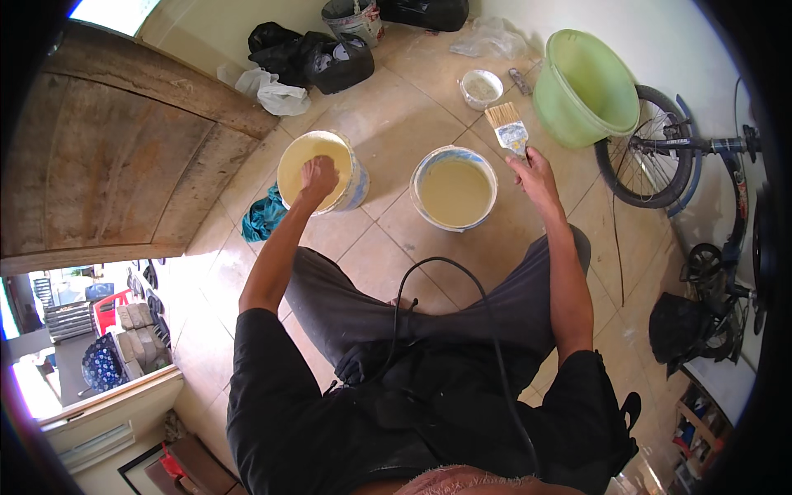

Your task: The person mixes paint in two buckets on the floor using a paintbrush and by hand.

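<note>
My right hand (536, 177) grips a wide paintbrush (510, 132) by its handle, with the pale bristles pointing up and away from me. Closed, my left hand (320, 176) is over the mouth of a white and blue bucket (356, 186) with cream-coloured liquid inside; whatever its fingers hold, if anything, is hidden. Between my hands a second bucket (417, 194) stands on the floor, holding similar pale liquid (454, 194). A teal cloth (264, 216) lies against the left bucket.
A small white tub (481, 88) and a green basin (569, 91) stand beyond the brush. A bicycle wheel (652, 157) is at the right. Black bags (338, 62) and a paint-stained pail (355, 21) sit at the back. A wooden door (107, 165) is on the left.
</note>
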